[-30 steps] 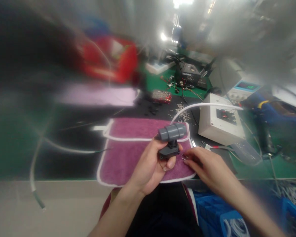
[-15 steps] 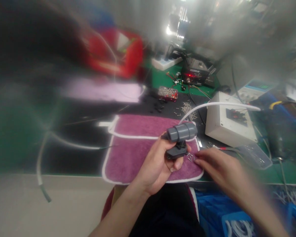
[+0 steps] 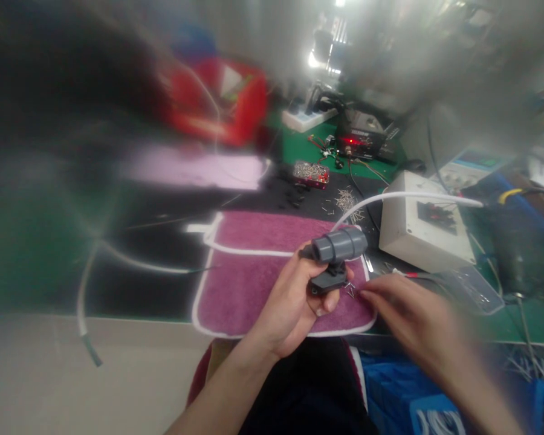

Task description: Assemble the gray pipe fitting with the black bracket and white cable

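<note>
My left hand (image 3: 294,305) is closed round a small grey camera-like device (image 3: 338,254), a cylinder on a dark foot, held upright over a purple cloth (image 3: 254,284). A white cable (image 3: 408,196) runs from the cylinder's right end. My right hand (image 3: 408,314) lies just right of the device, fingertips reaching toward a few tiny screws (image 3: 350,291) on the cloth. That hand is smeared by motion, so its fingers are unclear.
A white box (image 3: 424,226) with a dark socket stands right of the cloth. Behind are a small red tray of metal parts (image 3: 310,172), scattered pins (image 3: 347,199), a black instrument (image 3: 367,139) and a red bin (image 3: 217,103). Blue crates (image 3: 390,386) sit below.
The view shifted slightly. My right hand slid a little right and down beside the screws. My left hand keeps its hold on the grey device.
</note>
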Demonstrator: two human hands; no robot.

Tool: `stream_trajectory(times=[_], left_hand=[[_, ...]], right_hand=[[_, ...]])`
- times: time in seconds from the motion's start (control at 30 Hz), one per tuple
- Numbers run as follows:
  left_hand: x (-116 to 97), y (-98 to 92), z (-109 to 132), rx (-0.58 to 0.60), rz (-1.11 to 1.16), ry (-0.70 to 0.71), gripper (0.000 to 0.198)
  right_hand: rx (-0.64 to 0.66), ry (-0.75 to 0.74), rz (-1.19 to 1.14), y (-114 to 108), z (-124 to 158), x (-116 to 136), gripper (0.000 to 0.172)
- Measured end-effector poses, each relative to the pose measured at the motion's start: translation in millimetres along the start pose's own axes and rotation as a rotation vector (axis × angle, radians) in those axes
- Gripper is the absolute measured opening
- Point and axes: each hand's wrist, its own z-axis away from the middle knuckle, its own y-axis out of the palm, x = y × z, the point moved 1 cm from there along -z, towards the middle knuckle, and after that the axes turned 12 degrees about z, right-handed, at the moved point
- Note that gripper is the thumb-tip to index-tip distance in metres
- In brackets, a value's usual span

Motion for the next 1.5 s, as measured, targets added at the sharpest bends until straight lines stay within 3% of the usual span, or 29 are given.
stream_trajectory(times=[0.13,0.23,0.5,0.7,0.83,1.0,1.1,1.33,1.5], left_hand=[[1,2.7,0,0.01,-0.047,0.023,0.027],[1,4.8,1,-0.019,-0.074,0.054,0.036],[6,3.2,2,-0.049,-0.131,0.067,0.04],[6,3.1,1,-0.044,-0.128,0.078,0.038],[3,3.6,1,-0.039,-0.059,0.068,0.032],[0,3.6,0,-0.021,-0.004,0.052,0.021],[1,3.6,-1,-0.016,-0.006,0.05,0.02],[0,3.3,0,-0.022,-0.027,0.049,0.021],[0,3.5,0,-0.009,-0.02,0.047,0.018]], right_hand=[[-0.221,0.075,-0.062,-16,-6,33,0.01],[-0.318,0.049,-0.099,-11,-13,51,0.011],[-0.359,-0.109,-0.027,6,-17,57,0.016],[-0.332,-0.13,0.055,-2,-18,62,0.021],[-0.306,-0.01,0.032,-7,-14,48,0.016],[-0.04,0.053,0.106,11,0,3,0.018],[0.038,0.04,0.15,24,5,-12,0.019],[0.117,0.016,0.103,24,-1,-6,0.017],[0.102,0.04,0.121,25,0,1,0.018]])
